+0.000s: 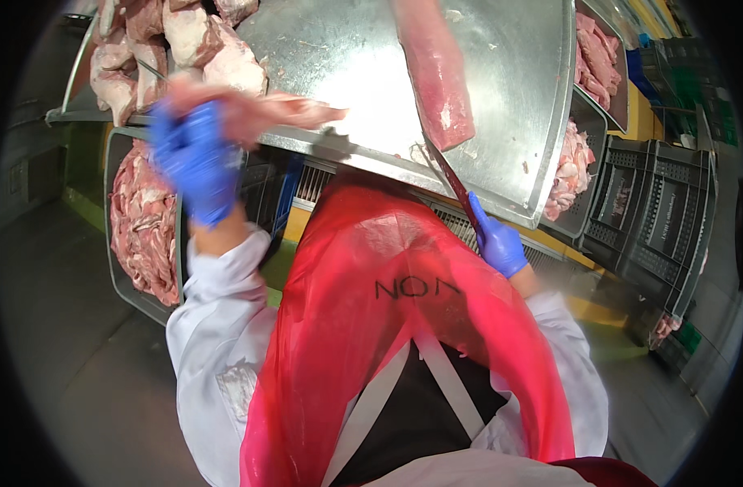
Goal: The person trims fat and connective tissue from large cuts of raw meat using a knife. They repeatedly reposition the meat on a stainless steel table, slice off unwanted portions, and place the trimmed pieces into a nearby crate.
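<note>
My left hand (195, 162), in a blue glove, is closed on a floppy strip of pale pink meat (270, 114) above the table's near left edge. Both are smeared by motion. My right hand (499, 243), also gloved, grips a knife (451, 177) beside the near edge at the right. Its blade slants up and left onto the table, close to the end of a long, smooth pork loin (438, 77). That loin lies lengthwise on the metal table (323, 49), its far end cut off by the picture's top edge.
Several large raw meat pieces (197, 40) are heaped at the far left. Below them stands a grey crate of meat strips (143, 223). On the right are a bin of pink meat pieces (596, 61), a tub of pale trimmings (573, 170) and dark plastic crates (643, 211).
</note>
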`<state>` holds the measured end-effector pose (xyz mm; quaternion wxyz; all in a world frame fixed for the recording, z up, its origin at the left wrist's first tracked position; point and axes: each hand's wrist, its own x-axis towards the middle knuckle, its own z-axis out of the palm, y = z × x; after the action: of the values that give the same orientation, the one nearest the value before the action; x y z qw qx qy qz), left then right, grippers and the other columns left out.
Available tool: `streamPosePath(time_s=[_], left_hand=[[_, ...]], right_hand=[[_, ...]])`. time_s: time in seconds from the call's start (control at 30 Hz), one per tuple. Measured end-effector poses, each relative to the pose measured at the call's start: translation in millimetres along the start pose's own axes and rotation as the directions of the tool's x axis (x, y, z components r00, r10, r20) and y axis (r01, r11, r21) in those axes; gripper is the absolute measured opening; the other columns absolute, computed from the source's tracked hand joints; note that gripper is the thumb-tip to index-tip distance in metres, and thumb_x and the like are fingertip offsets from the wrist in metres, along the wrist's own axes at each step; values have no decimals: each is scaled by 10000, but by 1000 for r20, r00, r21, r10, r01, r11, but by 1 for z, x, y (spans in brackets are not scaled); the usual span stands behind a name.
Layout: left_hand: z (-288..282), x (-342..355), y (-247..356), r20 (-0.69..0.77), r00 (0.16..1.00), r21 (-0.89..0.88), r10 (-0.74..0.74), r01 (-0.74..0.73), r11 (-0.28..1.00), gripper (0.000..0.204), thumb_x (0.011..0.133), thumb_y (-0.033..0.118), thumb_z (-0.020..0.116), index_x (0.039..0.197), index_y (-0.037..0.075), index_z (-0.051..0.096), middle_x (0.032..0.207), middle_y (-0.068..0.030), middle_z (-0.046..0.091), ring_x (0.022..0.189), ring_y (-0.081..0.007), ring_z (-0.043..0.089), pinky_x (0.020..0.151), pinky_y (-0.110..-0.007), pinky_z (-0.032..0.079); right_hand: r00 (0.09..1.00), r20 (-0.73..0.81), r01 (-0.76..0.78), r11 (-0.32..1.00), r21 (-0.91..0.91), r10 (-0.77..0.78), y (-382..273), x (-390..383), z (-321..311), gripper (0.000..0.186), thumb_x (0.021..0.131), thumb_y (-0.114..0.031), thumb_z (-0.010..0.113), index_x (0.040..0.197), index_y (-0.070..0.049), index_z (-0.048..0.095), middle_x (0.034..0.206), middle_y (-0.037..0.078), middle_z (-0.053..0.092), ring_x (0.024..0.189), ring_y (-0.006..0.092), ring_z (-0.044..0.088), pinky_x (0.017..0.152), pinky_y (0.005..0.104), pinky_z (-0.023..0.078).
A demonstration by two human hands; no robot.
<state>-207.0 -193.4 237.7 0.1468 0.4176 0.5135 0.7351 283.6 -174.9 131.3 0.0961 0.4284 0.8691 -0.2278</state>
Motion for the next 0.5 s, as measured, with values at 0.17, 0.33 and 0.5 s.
streamPosePath(time_s=[0.17, 0.33, 0.5], left_hand=[[-130, 47, 131, -350, 905, 315, 241, -129, 940, 230, 991, 80, 585, 1185, -31, 636, 1124, -69, 655, 1003, -124, 615, 862, -245, 488], [-416, 22, 152, -383, 914, 909, 135, 347, 230, 239, 940, 159, 657, 1132, 17, 671, 1063, -126, 689, 966, -267, 650, 824, -370, 528], [-215, -6, 71, 189, 972, 881, -138, -230, -412, 425, 811, 181, 738, 1210, 60, 655, 1164, -192, 672, 1078, -406, 620, 917, -470, 513]], right_hand=[[976, -211, 0, 965, 263, 58, 45, 16, -9, 748, 916, -91, 590, 1583, -219, 277, 790, 219, 662, 654, 424, 634, 623, 505, 501], [953, -278, 18, 896, 443, 119, 86, 20, -13, 786, 907, -53, 561, 1599, -222, 229, 727, 197, 635, 647, 396, 639, 642, 460, 500], [930, -254, -73, 812, 578, 265, 108, -1, 2, 776, 916, -55, 533, 1604, -211, 209, 697, 184, 610, 597, 352, 621, 638, 432, 499]])
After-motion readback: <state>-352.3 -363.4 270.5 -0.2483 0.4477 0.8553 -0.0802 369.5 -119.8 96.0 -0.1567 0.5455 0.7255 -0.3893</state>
